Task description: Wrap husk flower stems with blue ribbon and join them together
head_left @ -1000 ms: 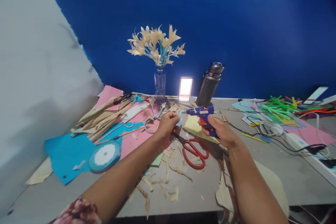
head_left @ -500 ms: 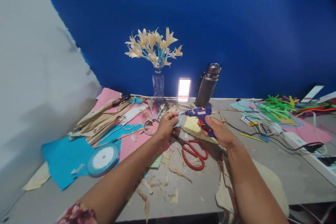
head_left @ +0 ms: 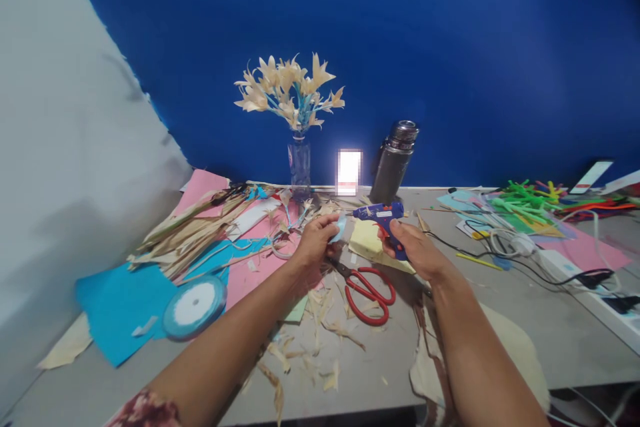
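Observation:
My right hand point(head_left: 417, 248) is closed round the handle of a blue glue gun point(head_left: 381, 215), its nozzle pointing left. My left hand point(head_left: 314, 240) pinches a small light-blue piece point(head_left: 341, 227) right at the nozzle tip. Both hands hover over the grey table point(head_left: 510, 320), just above red-handled scissors point(head_left: 367, 290) and a pale yellow sheet point(head_left: 367, 240). Scraps of dried husk point(head_left: 305, 340) lie scattered below my hands.
A bottle vase of cream paper flowers point(head_left: 293, 90) and a steel flask point(head_left: 393, 161) stand at the blue wall. Husk strips point(head_left: 193, 230), pink and blue paper point(head_left: 120, 303) and a ribbon spool point(head_left: 193, 305) lie left. Pipe cleaners point(head_left: 530, 200), cables and a power strip point(head_left: 575, 270) lie right.
The view has shifted slightly; my hands stay together with the glue gun tip against the small blue piece.

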Available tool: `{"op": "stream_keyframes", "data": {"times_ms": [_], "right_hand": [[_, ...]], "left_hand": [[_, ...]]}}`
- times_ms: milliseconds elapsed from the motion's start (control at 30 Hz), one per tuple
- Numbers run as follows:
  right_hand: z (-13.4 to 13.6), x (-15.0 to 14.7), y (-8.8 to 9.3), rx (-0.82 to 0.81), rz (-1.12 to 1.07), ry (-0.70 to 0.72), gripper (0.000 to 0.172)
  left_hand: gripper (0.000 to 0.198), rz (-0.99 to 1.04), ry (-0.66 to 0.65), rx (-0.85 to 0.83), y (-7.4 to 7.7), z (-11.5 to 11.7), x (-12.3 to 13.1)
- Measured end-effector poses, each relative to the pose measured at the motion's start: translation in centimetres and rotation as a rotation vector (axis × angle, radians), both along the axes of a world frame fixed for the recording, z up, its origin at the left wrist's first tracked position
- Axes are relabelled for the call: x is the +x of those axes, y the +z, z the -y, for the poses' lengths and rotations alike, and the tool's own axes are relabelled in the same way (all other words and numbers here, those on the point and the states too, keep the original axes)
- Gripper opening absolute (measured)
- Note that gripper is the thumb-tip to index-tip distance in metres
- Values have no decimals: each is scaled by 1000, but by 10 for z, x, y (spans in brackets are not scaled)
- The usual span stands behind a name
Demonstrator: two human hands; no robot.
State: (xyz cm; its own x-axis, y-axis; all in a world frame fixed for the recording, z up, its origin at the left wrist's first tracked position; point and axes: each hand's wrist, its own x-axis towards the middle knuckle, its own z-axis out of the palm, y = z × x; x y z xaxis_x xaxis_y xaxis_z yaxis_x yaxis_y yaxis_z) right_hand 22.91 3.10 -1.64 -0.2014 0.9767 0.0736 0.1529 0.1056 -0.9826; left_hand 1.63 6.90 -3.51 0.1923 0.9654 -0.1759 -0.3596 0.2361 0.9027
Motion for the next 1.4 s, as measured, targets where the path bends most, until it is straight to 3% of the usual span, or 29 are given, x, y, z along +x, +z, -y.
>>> {"op": "stream_keyframes", "data": {"times_ms": [200,367,633,867,1067,1233,1400], "right_hand": [[2,-3,4,-10,30,9,58],[1,-6,8,-2,47,-76,59],[4,-7,10,8,48,-9,59],[0,-6,8,8,134,-96,63],[0,-6,5,40,165,-31,59],[-6,-3,-1,186,462,-193,56],[-5,9,4,177,393,-266,54]], "left_hand": [[35,23,-21,69,-1,-1,-1],[37,41,-7,48,-1,1,-1],[35,50,-10,55,0,-1,-1],[37,50,6,82,-3,-1,-2],[36,56,-1,84,-5,-3,-2],[38,84,9,110,-6,-5,-4],[38,29,42,156,-4,0,-1]]}}
